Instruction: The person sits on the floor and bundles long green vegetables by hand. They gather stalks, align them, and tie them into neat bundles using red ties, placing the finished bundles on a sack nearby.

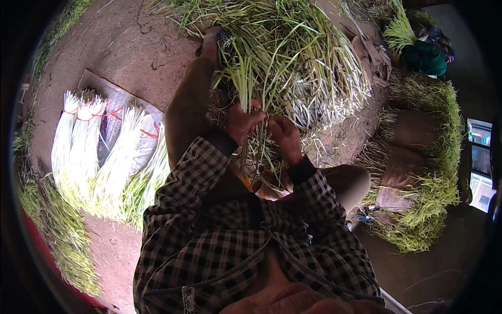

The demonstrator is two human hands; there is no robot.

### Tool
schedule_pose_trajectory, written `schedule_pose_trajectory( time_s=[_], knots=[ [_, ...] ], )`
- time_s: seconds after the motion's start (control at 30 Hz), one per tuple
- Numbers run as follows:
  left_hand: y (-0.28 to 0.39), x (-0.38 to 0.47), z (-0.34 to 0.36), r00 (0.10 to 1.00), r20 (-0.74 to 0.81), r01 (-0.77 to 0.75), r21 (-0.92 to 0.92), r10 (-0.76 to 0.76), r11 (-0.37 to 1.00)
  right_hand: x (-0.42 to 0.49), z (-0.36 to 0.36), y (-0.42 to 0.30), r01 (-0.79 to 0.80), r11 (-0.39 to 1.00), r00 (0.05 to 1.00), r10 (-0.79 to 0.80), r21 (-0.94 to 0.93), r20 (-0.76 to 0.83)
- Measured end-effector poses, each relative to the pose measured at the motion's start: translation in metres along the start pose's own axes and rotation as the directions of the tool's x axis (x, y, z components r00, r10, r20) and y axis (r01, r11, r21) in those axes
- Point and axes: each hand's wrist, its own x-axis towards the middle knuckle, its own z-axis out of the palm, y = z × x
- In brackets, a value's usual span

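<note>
Above my lap, my left hand (244, 122) is shut around a few long green leafy stalks (242, 84), their leaves pointing away from me. Close beside it, my right hand (284, 135) pinches a thin stalk between thumb and fingers. The fingertips of both hands nearly meet. Just beyond them spreads a large heap of loose stalks (298, 59), green at the far side and white at the ends toward the right. Loose leaf strips hang below my hands, and their lower ends are partly lost in shadow.
At left, several pale stalk bundles (82, 149) tied with red string lie on a sheet (149, 106). Stacked greens (435, 157) with brown cloth (404, 168) over them lie at right. Another person in green (425, 57) is at upper right. More greens (59, 231) line the left edge.
</note>
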Motion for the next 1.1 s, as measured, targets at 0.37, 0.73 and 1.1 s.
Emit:
schedule_pose_trajectory(
  time_s=[0.37,0.73,1.1],
  knots=[
    [0.005,-0.006,-0.002,0.998,-0.015,0.063,-0.057,-0.064,0.996,0.014,0.027,0.007,0.158,0.916,0.977,-0.091,0.369,-0.192],
    [0.018,-0.007,-0.008,0.999,0.001,0.046,-0.117,-0.046,0.992,-0.075,0.000,0.022,-0.151,0.988,0.948,0.140,0.015,0.286],
    [0.018,-0.010,-0.006,0.994,0.089,0.065,-0.078,-0.058,0.995,0.020,-0.022,0.035,-0.072,0.991,0.993,0.081,-0.111,0.082]
  ],
)
